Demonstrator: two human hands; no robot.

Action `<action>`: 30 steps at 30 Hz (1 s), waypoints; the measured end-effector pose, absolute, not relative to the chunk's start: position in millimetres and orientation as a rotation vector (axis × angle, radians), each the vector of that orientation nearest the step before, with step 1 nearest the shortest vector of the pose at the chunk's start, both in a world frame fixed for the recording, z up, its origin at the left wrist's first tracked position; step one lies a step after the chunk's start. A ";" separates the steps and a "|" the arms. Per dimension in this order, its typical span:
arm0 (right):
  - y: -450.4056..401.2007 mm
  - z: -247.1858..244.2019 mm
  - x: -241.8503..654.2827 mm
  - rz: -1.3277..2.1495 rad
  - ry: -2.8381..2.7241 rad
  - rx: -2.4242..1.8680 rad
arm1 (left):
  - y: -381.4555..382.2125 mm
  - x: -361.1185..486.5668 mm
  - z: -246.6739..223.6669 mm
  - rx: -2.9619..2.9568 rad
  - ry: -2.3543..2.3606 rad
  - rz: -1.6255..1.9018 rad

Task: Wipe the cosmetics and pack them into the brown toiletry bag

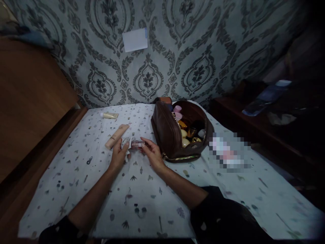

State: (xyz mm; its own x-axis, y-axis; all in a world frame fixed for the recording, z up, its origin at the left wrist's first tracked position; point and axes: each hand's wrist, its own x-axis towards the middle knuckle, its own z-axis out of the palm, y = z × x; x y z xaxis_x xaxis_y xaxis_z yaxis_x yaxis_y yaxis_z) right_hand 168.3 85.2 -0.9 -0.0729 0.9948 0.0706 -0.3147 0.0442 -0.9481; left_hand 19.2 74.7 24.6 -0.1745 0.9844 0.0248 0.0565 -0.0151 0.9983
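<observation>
My left hand [118, 153] is closed on a crumpled white cloth or tissue [125, 148]. Its edge touches a small bottle [137, 145] with reddish contents, lying between my two hands. The fingers of my right hand [153, 154] pinch the other end of that bottle. Just beyond my left hand lies a beige tube [116, 136], and farther back is a smaller pale yellow tube [109, 115] with a white cap. To the right of my right hand stands an unzipped brown leather bag [166, 132], filled with several bottles and caps in pink, gold and cream.
Everything rests on a white patterned sheet [142, 203]. A pixelated item [230, 152] lies right of the bag. A wooden cabinet [33, 101] rises at left. A clear plastic bottle [266, 98] is on a dark ledge at right. The patterned wall [147, 78] stands behind.
</observation>
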 end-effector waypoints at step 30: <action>77.2 -5.3 155.4 1.350 -1.231 -0.800 | 58.8 13.8 36.0 2.198 1.468 1.374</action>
State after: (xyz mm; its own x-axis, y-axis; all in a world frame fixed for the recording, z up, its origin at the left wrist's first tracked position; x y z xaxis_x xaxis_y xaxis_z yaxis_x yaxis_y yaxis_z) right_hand 155.4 77.2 -5.3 -0.1841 0.9663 0.1800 -0.2675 0.1270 -0.9552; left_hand 13.8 58.8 36.0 0.0950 0.7972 0.5962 0.6477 -0.5043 0.5711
